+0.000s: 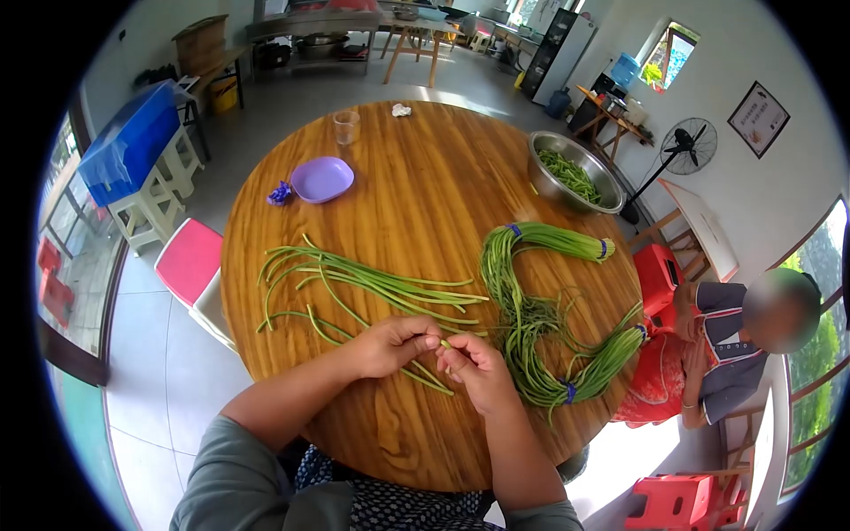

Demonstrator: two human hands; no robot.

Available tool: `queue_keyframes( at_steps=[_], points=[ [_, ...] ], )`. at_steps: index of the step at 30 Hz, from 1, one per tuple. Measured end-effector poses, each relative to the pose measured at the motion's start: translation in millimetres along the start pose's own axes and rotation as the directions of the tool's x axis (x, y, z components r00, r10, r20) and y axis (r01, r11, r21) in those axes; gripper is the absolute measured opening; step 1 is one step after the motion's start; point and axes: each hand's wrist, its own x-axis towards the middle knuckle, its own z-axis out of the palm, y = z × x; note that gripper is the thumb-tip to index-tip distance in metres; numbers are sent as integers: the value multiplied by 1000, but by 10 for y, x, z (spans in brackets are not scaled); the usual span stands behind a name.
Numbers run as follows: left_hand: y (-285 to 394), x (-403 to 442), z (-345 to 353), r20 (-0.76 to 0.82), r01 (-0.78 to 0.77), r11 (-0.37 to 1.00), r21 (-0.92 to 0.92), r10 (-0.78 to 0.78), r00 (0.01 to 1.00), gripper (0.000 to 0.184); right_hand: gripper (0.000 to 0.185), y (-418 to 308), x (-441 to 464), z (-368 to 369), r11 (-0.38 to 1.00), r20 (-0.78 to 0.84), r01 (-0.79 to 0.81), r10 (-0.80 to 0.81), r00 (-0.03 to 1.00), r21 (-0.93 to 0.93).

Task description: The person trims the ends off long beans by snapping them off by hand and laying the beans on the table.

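Close together above the near part of the round table, my left hand [395, 345] and my right hand [475, 365] both pinch a green stem [445, 343] at their fingertips. Loose long green stems [372, 278] lie just beyond my left hand, some passing beneath it. To the right of my right hand lie bundles of green stems [522, 341], curved and tied with blue bands. A steel bowl [611, 192] at the back right holds cut green pieces [569, 174].
On the wooden table [416, 195] are a purple dish [322, 180], a blue-purple bundle [280, 194], a clear cup [346, 127] and a crumpled white tissue [401, 110]. A person [735, 336] sits at the right. A pink-topped stool [190, 265] stands left.
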Motion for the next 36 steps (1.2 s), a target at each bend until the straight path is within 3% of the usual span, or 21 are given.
queue_keyframes(
  at_steps=[1,2,3,4,5,6,7,8,10,12,16,21,23,24,26,27,28,29,32,34,36],
  points=[
    [32,-1,-8,-2,-1,1000,2,1,1000,10,16,-1,12,6,992,15,-44,43,999,120],
    [87,-7,-7,-43,-47,960,276,61,997,9,16,-11,22,26,992,16,-43,42,999,118],
    [118,-9,-2,-68,-74,847,527,129,989,10,16,-33,25,54,978,-68,88,-102,992,-190],
    [112,-17,6,-72,-73,849,523,130,989,10,15,-47,25,73,854,-101,180,-260,960,-488],
    [105,-33,17,-62,-29,786,618,85,994,11,15,-43,29,79,853,-96,180,-259,961,-490],
    [101,-51,22,-59,14,708,706,40,997,14,14,-31,36,88,742,-66,250,-368,927,-622],
    [89,-66,18,-66,18,707,707,41,997,14,13,-22,41,100,605,-17,307,-469,883,-735],
    [66,-76,13,-14,-4,660,751,23,1000,14,13,-22,41,108,602,-10,314,-471,882,-734],
    [12,-94,11,27,-23,607,794,2,1000,14,10,-26,33,119,447,70,331,-506,860,-831],
    [-26,-96,37,60,-139,642,754,144,988,16,9,-14,19,127,359,124,324,-481,868,-875],
    [62,-111,51,85,-114,604,789,75,994,23,7,-17,18,171,129,224,330,-508,832,-935],
    [131,-112,40,40,-52,619,784,33,999,17,6,-39,15,248,136,185,311,-561,807,-941],
    [193,-97,40,9,33,713,700,-56,998,13,5,-43,33,254,149,171,304,-567,806,-941],
    [179,-71,56,10,33,714,700,-56,998,13,3,-72,41,271,470,-13,310,-566,824,-826],
    [144,-38,131,-132,-9,961,277,47,990,13,5,-28,22,278,927,-297,250,-331,896,-280],
    [145,-34,176,-133,-6,960,281,46,990,13,8,-27,34,269,980,-343,175,-135,930,91],
    [136,-36,243,-97,-109,951,289,142,985,14,8,-62,48,212,967,-322,175,-109,940,184],
    [127,-46,292,-60,-210,935,287,236,970,15,6,-97,63,173,956,-361,153,-54,931,250],
    [114,-16,176,-149,-172,915,365,240,959,18,11,-16,99,-95,869,-287,280,-169,943,409],
    [144,18,106,-149,-210,903,374,282,948,21,13,-124,57,-100,867,-293,237,-111,949,438],
    [197,-46,96,-107,67,925,374,-28,994,35,16,-108,38,-81,884,-244,186,-85,966,429]
  ],
)
